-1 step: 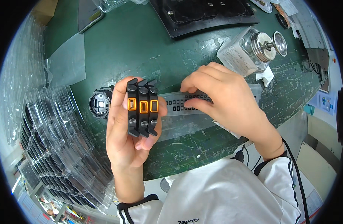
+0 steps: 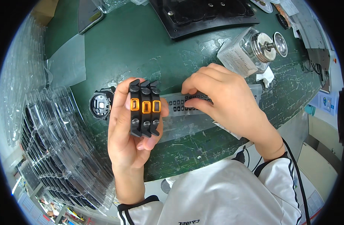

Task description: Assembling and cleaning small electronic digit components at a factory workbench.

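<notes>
My left hand [image 2: 123,123] is closed around three curved black pieces [image 2: 145,119], held upright side by side. Each has an orange rectangular frame at its middle and round metallic studs above and below. To the right, my right hand [image 2: 228,97] reaches over a clear film strip [image 2: 172,113] with rows of small black rectangular frames. Its thumb and forefinger are apart at the strip, with no part visible between them; the other fingers curl under and are partly hidden. Just left of my left hand lies a round black watch case [image 2: 101,105] with its inside showing.
Stacked clear plastic trays [image 2: 63,150] with dark parts stand at the left. A clear pump-top bottle [image 2: 241,56] is beyond my right hand, with a crumpled white tissue [image 2: 266,77] beside it. A black fixture plate [image 2: 202,22] and a phone [image 2: 90,17] lie at the back.
My left hand and the three black pieces have shifted very slightly right. My right hand stays over the strip.
</notes>
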Tool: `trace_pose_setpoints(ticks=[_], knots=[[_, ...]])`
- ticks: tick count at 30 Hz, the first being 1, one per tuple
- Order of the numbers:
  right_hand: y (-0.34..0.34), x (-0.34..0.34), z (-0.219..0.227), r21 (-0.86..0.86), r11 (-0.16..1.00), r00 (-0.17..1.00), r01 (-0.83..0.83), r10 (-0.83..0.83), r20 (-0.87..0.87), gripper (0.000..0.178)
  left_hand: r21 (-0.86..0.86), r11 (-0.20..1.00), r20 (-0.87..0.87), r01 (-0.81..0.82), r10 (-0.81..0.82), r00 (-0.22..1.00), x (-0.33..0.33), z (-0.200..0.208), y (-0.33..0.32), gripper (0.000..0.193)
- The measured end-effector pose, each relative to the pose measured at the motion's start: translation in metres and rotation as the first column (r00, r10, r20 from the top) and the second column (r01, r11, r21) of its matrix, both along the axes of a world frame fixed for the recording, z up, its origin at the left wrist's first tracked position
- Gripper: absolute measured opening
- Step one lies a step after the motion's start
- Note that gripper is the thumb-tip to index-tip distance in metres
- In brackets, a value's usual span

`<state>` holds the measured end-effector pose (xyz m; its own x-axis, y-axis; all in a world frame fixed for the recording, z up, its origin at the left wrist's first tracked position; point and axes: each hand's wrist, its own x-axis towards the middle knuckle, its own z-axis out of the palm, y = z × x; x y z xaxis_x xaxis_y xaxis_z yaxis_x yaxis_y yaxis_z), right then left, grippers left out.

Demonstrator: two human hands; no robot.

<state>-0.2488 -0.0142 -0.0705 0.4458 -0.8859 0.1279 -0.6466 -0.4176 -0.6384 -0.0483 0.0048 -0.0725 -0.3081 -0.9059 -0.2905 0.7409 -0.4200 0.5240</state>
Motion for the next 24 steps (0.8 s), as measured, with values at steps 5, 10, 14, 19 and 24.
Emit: trace_pose_setpoints(ticks=[5, 10, 14, 19, 24], knots=[[0.004, 0.002, 0.003, -0.068, 0.998, 0.997, -0.014, 0.009, -0.083, 0.018, 0.053, 0.999, 0.021, 0.002, -0.004, 1.000, -0.005, 0.002, -0.001, 0.032], [0.016, 0.018, 0.006, -0.237, 0.972, 0.935, 0.000, -0.084, -0.344, 0.018, 0.072, 0.997, 0.057, 0.000, -0.004, 0.998, -0.008, 0.003, -0.001, 0.027], [0.022, 0.024, 0.004, -0.284, 0.958, 0.922, 0.038, -0.143, -0.360, 0.020, 0.066, 0.997, 0.098, 0.025, -0.032, 0.995, -0.010, 0.005, 0.000, 0.025], [0.030, 0.034, -0.003, -0.418, 0.904, 0.889, 0.089, -0.261, -0.377, 0.023, 0.054, 0.997, 0.125, 0.054, -0.060, 0.990, -0.014, 0.004, 0.000, 0.025], [0.018, 0.013, 0.018, 0.034, 0.987, 0.980, 0.158, -0.153, -0.124, 0.014, 0.080, 0.994, 0.116, 0.076, -0.085, 0.990, -0.010, 0.007, 0.001, 0.024]])
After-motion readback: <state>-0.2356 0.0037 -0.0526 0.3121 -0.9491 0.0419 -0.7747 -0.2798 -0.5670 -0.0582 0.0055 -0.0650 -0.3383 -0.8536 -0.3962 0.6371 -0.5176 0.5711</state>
